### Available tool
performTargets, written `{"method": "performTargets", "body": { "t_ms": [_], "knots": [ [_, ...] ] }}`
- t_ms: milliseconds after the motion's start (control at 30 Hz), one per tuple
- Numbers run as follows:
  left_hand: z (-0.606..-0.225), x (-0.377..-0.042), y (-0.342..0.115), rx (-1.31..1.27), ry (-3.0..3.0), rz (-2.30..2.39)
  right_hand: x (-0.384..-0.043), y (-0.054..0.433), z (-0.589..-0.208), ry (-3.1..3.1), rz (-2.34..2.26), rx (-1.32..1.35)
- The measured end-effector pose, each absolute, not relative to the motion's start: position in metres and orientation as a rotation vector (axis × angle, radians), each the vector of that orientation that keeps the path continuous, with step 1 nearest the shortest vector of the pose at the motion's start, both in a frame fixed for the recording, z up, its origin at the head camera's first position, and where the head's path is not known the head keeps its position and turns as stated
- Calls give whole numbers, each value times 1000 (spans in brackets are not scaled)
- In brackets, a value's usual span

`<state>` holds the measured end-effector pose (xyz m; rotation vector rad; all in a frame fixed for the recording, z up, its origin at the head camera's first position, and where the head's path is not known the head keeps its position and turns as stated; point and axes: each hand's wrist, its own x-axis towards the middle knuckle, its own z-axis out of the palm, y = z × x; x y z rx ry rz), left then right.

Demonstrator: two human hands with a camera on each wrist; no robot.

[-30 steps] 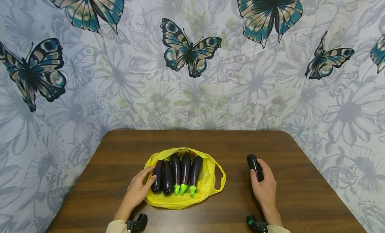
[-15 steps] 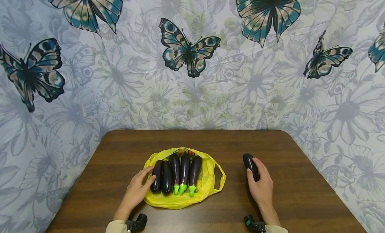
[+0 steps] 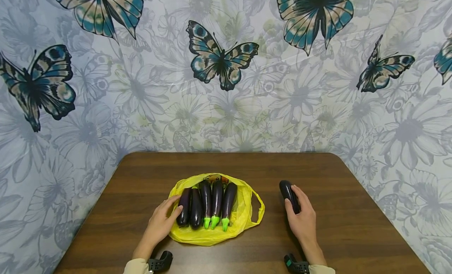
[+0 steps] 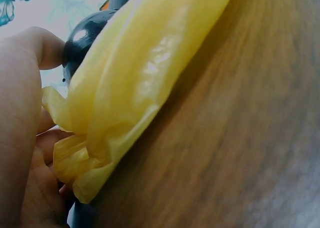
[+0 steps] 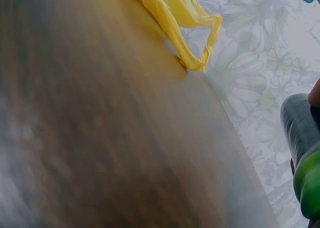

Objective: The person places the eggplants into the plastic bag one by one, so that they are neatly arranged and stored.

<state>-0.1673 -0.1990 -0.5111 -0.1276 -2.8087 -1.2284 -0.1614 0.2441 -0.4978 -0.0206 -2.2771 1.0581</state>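
Dark purple glossy eggplant (image 3: 288,190), at 3 o'clock of the yellow plastic bag (image 3: 243,215), looks firm, slippery; right hand (image 3: 301,221) grips its middle, left hand (image 3: 160,223) rests flat on bagged eggplants (image 3: 206,201).

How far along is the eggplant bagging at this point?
Done: five eggplants lie side by side on the yellow bag. In hand: the right hand grips a sixth eggplant over the table, apart from the bag; the left hand touches the leftmost one. Left: that sixth eggplant.
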Motion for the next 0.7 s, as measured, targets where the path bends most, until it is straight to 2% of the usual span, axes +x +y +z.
{"method": "performTargets", "body": {
  "t_ms": [700],
  "knots": [
    [-511, -168, -200, -102, -2839, -1232, -159, 219, -500, -2346, 1153, 34]
  ]
}}
